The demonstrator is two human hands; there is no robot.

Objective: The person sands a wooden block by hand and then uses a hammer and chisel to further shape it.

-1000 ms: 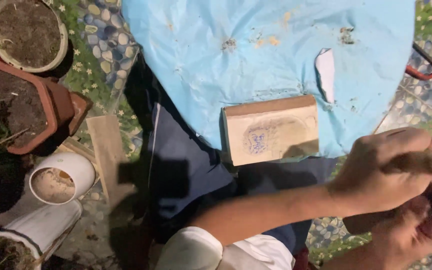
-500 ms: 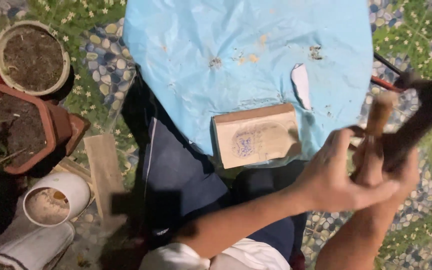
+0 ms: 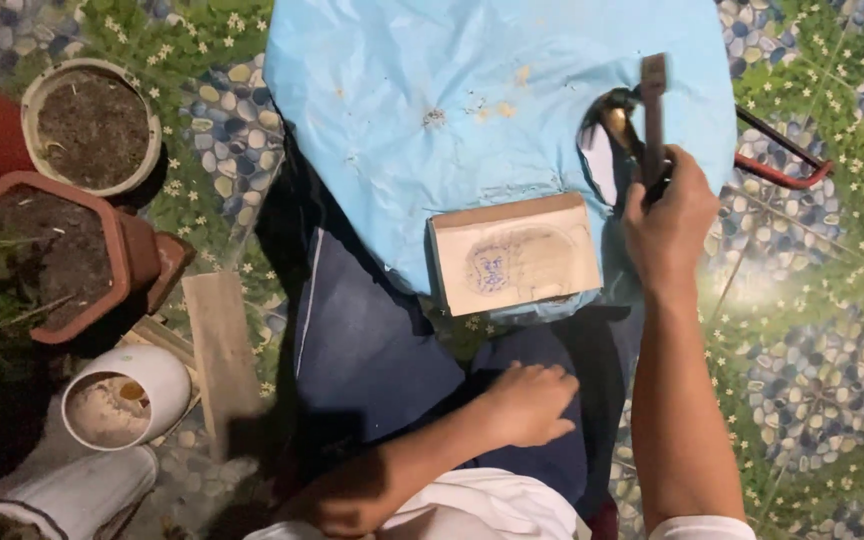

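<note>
My right hand point(image 3: 667, 215) is closed around the dark handle of a hammer point(image 3: 652, 110), held upright over the right side of a blue sheet point(image 3: 432, 60). Its metal head points left above a white tear in the sheet. A pale wooden block point(image 3: 514, 255) with a pencilled oval and a blue mark lies at the sheet's near edge, just left of that hand. My left hand point(image 3: 532, 400) rests flat on my dark blue trouser leg point(image 3: 362, 330), holding nothing.
Soil-filled pots point(image 3: 92, 125) stand at the left, with two white pipe pieces point(image 3: 122, 395) below them and a wooden plank point(image 3: 222, 340) beside. A red-handled tool point(image 3: 787, 165) lies right of the sheet on the pebble-and-flower patterned floor point(image 3: 812, 350).
Both hands were together at the right, handling the tool. My right hand has since carried the hammer up over the blue sheet, and my left hand has dropped onto my leg.
</note>
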